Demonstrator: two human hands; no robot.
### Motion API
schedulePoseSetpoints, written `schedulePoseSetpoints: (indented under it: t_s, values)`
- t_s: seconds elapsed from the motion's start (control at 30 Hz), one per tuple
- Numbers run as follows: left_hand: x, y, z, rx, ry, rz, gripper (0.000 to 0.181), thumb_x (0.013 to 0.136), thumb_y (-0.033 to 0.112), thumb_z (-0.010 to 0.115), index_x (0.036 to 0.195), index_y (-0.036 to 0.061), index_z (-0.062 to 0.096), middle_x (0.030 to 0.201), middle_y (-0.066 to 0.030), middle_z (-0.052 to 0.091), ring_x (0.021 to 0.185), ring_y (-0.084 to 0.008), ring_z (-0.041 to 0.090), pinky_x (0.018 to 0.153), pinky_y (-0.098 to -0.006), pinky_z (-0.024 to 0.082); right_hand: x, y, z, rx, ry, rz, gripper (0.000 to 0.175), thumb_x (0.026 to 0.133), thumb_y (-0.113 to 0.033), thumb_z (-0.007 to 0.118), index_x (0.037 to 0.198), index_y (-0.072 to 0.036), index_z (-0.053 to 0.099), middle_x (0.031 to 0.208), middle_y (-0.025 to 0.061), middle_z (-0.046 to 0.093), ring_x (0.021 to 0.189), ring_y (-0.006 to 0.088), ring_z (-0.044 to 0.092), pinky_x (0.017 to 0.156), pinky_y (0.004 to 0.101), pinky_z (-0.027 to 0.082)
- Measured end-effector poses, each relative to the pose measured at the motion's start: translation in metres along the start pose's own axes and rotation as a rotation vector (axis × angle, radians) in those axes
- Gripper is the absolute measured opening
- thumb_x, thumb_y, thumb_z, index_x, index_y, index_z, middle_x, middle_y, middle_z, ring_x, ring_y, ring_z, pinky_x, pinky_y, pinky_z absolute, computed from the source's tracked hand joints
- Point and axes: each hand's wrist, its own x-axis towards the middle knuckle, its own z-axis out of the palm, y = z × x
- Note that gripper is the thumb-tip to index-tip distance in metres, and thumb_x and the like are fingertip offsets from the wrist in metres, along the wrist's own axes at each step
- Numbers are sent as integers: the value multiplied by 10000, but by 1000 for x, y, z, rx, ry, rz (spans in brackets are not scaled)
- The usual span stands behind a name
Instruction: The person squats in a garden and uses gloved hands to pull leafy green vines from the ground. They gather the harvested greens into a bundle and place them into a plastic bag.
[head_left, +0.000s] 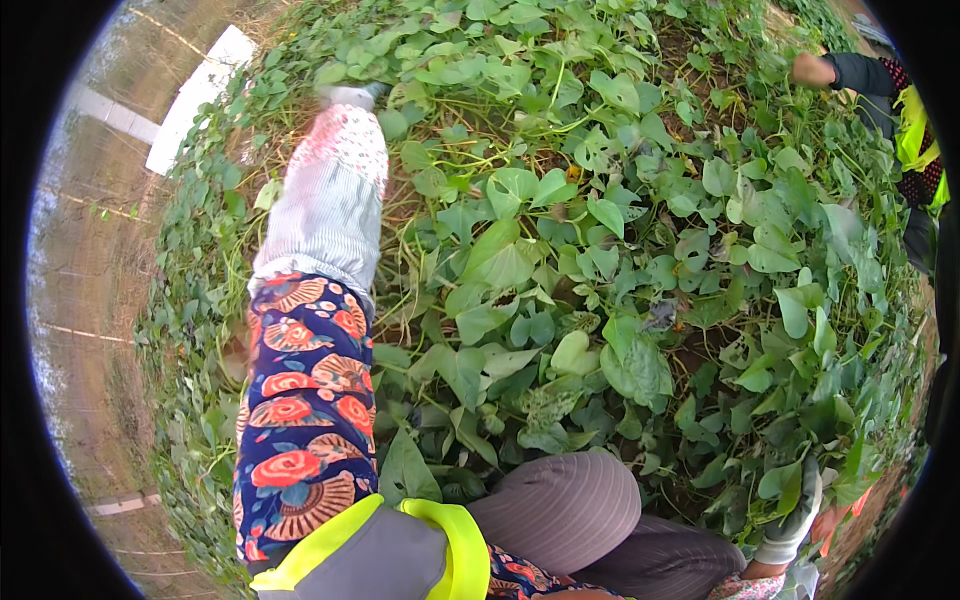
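Observation:
My left hand (352, 96), in a pale glove, reaches to the top left among the leafy vines (510, 255). It is blurred, and leaves hide part of its fingers, so its grasp is unclear. A floral cuff, a striped sleeve and a dark floral sleeve (307, 405) cover that arm. At the lower right is my right hand (796, 514), in a grey and white glove, low beside the heart-shaped leaves at the edge of the foliage. Whether its fingers hold anything cannot be told.
My bent knees (562, 499) in striped trousers are at the bottom. Another person's hand (814, 70) and dark sleeve show at the upper right. A white panel (202, 97) lies past the vines at upper left. Something orange (859, 504) is near my right hand.

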Motion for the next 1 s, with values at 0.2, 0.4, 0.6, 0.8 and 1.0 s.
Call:
schedulePoseSetpoints:
  t_s: [0.2,0.4,0.6,0.8,1.0]
  values:
    - [10,33,36,45,-150,192,588,868,400,663,1268,-12,534,1132,-207,647,1097,-255,590,958,-367,440,7,12,-27,59,-48,173,377,991,-95,475,1358,-14,499,1289,99,564,1141,199,558,988,343,441]
    - [-16,-1,72,73,-278,230,540,880,357,667,1258,-14,557,1137,-186,656,1075,-244,601,941,-352,447,3,-1,0,247,190,345,178,948,-144,561,1056,-2,558,877,48,498,775,144,446,714,284,373]
    - [-28,-68,38,-202,-325,280,493,892,314,671,1247,-16,579,1141,-166,664,1052,-233,612,925,-336,455,-9,-12,21,166,210,115,327,970,-145,551,1240,40,557,1108,119,606,961,161,596,866,306,507]
    - [-72,-81,-41,-447,-257,356,479,887,236,694,1277,-15,576,1133,-160,676,993,-199,623,876,-311,473,-10,-31,26,64,-54,-112,339,998,-80,479,1328,-10,513,1199,106,597,1048,175,584,929,322,478]
    - [-143,-36,-111,-491,-309,430,433,883,114,681,1261,-53,554,1170,-168,664,975,-206,630,856,-299,495,-9,-47,39,521,-175,-30,322,1016,-153,470,1297,-8,534,1233,80,608,1066,168,609,914,331,519]
